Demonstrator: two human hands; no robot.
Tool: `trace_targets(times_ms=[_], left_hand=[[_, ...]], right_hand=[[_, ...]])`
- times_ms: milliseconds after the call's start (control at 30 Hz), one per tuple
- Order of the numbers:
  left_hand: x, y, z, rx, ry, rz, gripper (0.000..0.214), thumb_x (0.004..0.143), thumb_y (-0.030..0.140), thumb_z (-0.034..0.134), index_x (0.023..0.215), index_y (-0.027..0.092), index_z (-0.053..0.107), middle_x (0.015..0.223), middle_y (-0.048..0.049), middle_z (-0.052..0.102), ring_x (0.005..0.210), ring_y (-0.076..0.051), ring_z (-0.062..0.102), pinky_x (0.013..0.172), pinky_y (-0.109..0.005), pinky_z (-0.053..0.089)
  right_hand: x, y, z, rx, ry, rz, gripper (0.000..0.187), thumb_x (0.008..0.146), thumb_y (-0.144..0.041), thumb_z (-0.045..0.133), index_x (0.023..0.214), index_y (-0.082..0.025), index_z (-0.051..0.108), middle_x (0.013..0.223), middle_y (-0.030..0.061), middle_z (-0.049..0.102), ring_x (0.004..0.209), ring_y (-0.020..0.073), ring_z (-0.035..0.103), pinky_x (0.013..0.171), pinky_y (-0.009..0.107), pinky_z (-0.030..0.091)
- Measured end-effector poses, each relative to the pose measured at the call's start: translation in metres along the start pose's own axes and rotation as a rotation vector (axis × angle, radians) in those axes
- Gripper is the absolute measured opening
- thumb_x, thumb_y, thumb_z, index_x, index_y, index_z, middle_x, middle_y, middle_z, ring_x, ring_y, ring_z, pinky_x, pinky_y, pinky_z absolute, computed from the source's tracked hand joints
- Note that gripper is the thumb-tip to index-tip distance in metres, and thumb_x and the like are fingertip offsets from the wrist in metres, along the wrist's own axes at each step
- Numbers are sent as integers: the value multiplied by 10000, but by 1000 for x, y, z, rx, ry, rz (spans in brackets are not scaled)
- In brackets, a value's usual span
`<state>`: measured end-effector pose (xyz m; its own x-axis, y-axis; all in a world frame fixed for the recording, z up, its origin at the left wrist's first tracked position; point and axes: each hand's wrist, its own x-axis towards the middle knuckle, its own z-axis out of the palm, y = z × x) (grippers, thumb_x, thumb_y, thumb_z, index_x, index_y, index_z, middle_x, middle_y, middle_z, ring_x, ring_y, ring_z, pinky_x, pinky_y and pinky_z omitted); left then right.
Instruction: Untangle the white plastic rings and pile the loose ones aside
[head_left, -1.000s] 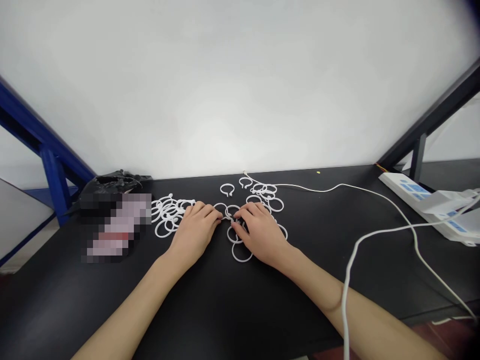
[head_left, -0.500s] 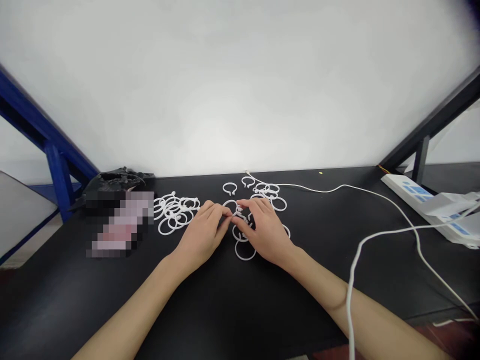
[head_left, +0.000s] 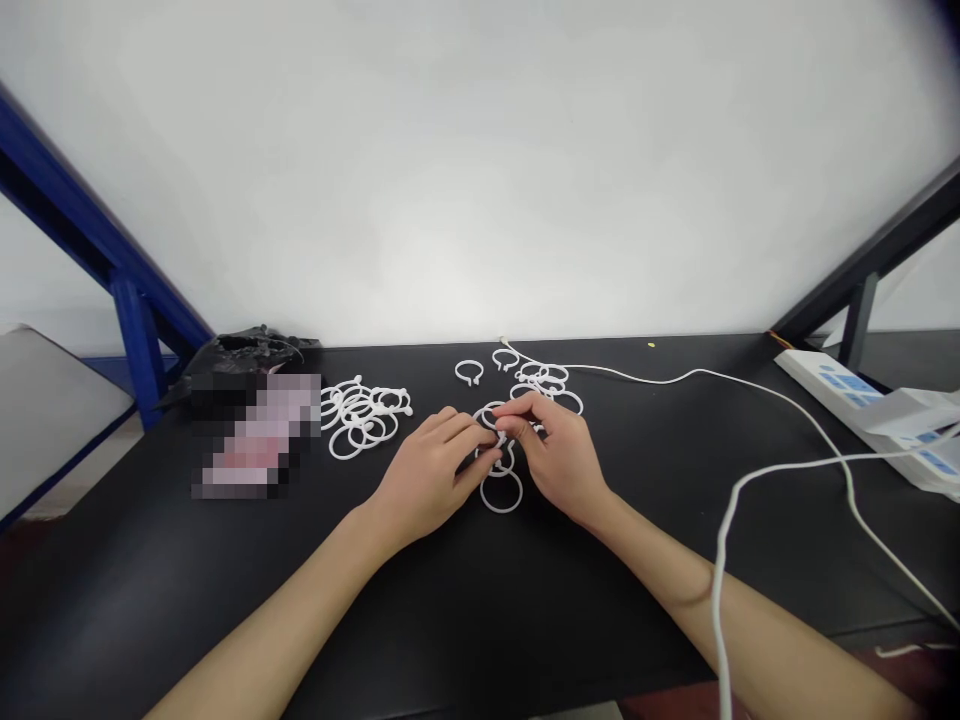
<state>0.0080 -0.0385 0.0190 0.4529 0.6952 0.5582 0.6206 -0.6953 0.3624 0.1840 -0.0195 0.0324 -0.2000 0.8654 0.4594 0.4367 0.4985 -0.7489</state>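
Observation:
My left hand (head_left: pixel 435 472) is closed in a pinch on a white plastic shower curtain ring (head_left: pixel 491 410), its fingertips at the ring's knobbed ends. From the other side my right hand (head_left: pixel 559 450) meets it, thumb and forefinger pinched close to the same ends. What exactly lies between the fingertips is partly hidden. Just below the hands, more rings lie on the black table, among them a loose ring (head_left: pixel 501 492). Two separate rings, one of them an open-ended ring (head_left: pixel 469 370), lie beyond the fingers, beside a small cluster of rings (head_left: pixel 544 377).
A heap of rings (head_left: pixel 364 415) lies to the left, next to a blurred-out pinkish package (head_left: pixel 259 440) and a black plastic bag (head_left: pixel 247 355). On the right are a white power strip (head_left: pixel 847 395) and a white cable (head_left: pixel 739 490) that crosses over my right forearm.
The view has shifted slightly. My left hand has moved right, its fingertips now further in among the middle rings. My right hand's fingers have curled more tightly at the ring ends.

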Motion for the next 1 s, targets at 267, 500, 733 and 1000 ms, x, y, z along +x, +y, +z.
trace_targets(times_ms=[267,500,733,1000], left_hand=[[0,1,1,62,-62,37,231,986,277,447,855,189,617,842,-35,653,774,-163,507,758,-319,457],[2,-6,-7,330,36,81,254,982,270,453,813,176,617,765,-29,646,754,-175,515,717,-329,409],[-1,-32,-30,846,39,-227,256,957,223,447,854,150,670,815,-100,673,841,-281,551,734,-414,388],[-8,-32,-32,902,-91,-397,241,909,179,456,860,125,686,899,-156,651,939,-332,544,793,-448,408]], right_hand=[[1,1,-2,-27,-38,18,135,895,-219,561,781,-216,633,777,-10,714,676,133,641,670,261,498],[0,9,1,-228,-97,-51,209,948,-317,528,1084,-198,633,945,52,674,866,184,633,797,317,512],[0,22,8,-638,-243,-76,198,936,-315,552,1011,-169,664,971,100,604,946,256,587,856,404,497],[2,18,6,-575,-234,1,116,933,-242,544,858,-189,614,911,55,595,879,214,599,779,348,497]])
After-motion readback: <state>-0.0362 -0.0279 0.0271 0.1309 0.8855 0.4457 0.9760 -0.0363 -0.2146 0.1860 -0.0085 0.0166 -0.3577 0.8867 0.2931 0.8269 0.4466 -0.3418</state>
